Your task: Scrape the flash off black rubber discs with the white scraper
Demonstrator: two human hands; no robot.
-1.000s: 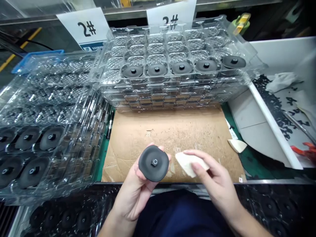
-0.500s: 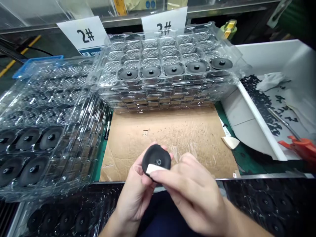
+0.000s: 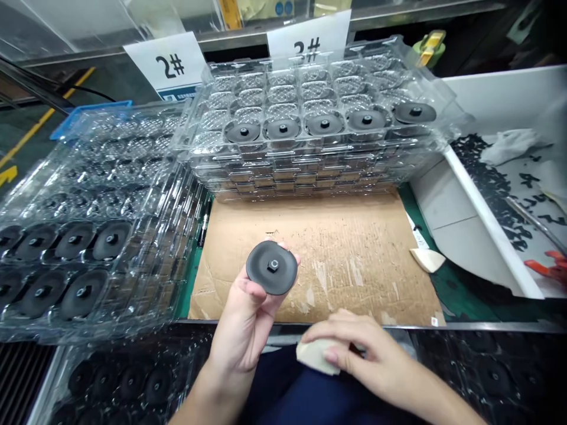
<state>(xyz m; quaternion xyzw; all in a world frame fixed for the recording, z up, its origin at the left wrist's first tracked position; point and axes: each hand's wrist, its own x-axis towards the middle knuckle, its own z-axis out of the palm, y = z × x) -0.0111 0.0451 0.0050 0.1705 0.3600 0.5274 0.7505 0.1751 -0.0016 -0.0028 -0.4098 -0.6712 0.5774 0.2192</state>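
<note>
Cardboard [image 3: 354, 236] lies in the middle of the head view, and over it the left hand [image 3: 248, 310] has thumb and fingers curled snugly round the edge of a black disc [image 3: 271, 268], hub facing up. Lower down, apart from it, the right hand [image 3: 365, 348] pinches a pale pad [image 3: 315, 356]. From where I stand, five discs [image 3: 325, 123] are already seated in the near row of the back tray [image 3: 283, 94], and more discs [image 3: 74, 241] sit in the side stack [image 3: 153, 254]; the held one is in neither. Whether the pad's work on it is finished, I can't tell.

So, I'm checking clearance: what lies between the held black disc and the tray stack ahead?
In the head view, just cardboard, beyond the fingertips of the left hand.
</note>
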